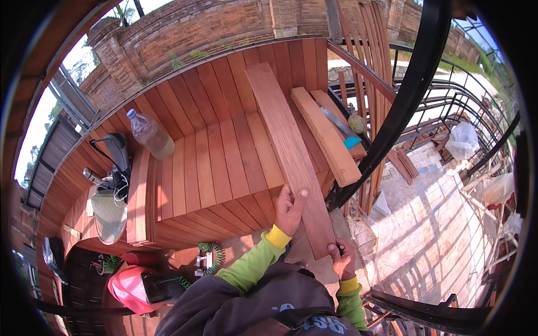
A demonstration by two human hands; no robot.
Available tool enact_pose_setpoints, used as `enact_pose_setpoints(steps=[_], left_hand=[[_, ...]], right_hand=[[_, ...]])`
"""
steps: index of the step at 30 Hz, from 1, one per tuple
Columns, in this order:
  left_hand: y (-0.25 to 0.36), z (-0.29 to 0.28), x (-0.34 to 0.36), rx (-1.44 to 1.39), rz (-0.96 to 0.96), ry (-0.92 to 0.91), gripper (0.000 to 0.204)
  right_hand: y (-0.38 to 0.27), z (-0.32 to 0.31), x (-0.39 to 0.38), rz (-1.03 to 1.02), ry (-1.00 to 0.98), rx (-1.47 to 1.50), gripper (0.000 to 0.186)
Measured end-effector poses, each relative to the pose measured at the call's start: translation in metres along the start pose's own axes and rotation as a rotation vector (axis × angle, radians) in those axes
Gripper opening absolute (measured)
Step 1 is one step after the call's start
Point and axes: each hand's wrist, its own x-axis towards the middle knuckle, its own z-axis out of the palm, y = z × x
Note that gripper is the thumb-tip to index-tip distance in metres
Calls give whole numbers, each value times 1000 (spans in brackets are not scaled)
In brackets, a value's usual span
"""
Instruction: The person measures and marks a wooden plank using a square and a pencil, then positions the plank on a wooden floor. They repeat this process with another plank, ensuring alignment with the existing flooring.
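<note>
Rough brickwork [224, 29] stands behind the slatted wooden bench [221, 162]. Over that bench extends a long, flat, grained plank [286, 147]; the left hand [289, 211] grips its side, the right hand [344, 261] its near end. Pale lettering [326, 325] marks the dark shirt [230, 305] in front of the bench.

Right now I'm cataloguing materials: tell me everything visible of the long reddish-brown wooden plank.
The long, flat reddish-brown wooden plank shows straight edges and grain. It slants across the slatted red-brown wooden bench, contact unclear. The left hand grips its left edge, the right hand its near right corner.
</note>
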Motion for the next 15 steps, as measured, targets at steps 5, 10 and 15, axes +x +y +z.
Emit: enact_pose_setpoints(steps=[5, 10, 15], left_hand=[[-7, -1, 0, -31, -10, 9, 30], [-12, -1, 11, -39, -39, 60, 36], [-26, -16, 31, -133, -139, 21, 52]], right_hand=[[2, 8, -2, -137, 99, -149, 25], [-6, 15, -5, -310, 227, -403, 21], [-23, 25, 3, -586, 260, -704, 27]])
